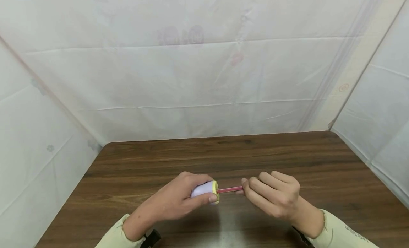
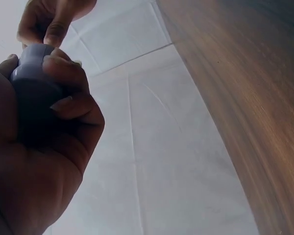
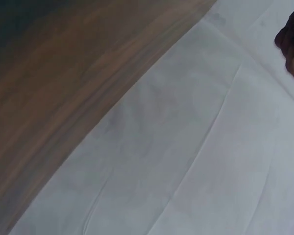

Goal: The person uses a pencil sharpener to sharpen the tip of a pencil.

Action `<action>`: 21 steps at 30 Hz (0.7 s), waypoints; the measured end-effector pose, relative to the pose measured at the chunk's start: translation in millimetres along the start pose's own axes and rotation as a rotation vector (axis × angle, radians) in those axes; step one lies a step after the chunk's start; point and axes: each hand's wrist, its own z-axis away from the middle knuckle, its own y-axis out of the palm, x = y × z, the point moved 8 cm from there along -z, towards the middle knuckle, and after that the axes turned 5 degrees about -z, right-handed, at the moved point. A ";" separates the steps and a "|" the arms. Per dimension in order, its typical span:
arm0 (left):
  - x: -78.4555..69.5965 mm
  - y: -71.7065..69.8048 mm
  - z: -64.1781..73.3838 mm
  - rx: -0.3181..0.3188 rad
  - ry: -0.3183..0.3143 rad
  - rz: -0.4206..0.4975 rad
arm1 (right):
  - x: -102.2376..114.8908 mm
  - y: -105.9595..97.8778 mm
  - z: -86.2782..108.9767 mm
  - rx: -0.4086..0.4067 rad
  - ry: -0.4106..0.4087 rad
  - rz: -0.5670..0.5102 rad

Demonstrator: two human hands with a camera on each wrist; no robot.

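In the head view my left hand (image 1: 174,197) grips a lavender cylindrical pencil sharpener (image 1: 202,189) with a yellow rim, its thumb along the near side. A slim red pencil (image 1: 229,189) runs from the middle of the rim to my right hand (image 1: 272,194), whose thumb and fingers pinch its other end. The pencil lies nearly level, and its tip is hidden inside the sharpener. The left wrist view shows the fingers curled round the sharpener (image 2: 34,61), close to the other hand (image 2: 56,19). Only dark parts of a hand (image 3: 291,46) enter the right wrist view.
Both hands are over a dark brown wooden table (image 1: 223,152) with rounded far corners. White sheeting (image 1: 191,81) hangs behind the table and along both sides. Pale sleeves (image 1: 338,230) cover the forearms, with a black strap device (image 1: 151,238) at the left wrist.
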 end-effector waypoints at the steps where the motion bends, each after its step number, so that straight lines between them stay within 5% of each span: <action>1: -0.5 -0.7 0.1 -0.005 0.004 -0.026 | -0.6 1.6 -0.7 0.021 0.033 -0.007; 6: -5.4 -3.3 1.4 -0.063 0.052 -0.217 | -9.1 11.5 0.3 0.219 0.330 -0.103; 11: -16.7 -1.4 2.5 -0.140 0.190 -0.454 | -21.3 21.4 33.4 0.567 0.915 -0.297; 14: -25.6 3.4 2.8 -0.172 0.299 -0.599 | -21.2 27.0 61.8 0.782 1.254 -0.531; 16: -31.5 6.8 3.6 -0.193 0.364 -0.699 | -16.2 33.1 75.8 0.858 1.431 -0.805; 19: -37.4 8.9 4.3 -0.219 0.429 -0.801 | -8.3 40.0 88.0 0.890 1.592 -1.140; 21: -38.1 7.1 4.1 -0.229 0.446 -0.811 | -6.0 42.1 90.7 0.907 1.616 -1.207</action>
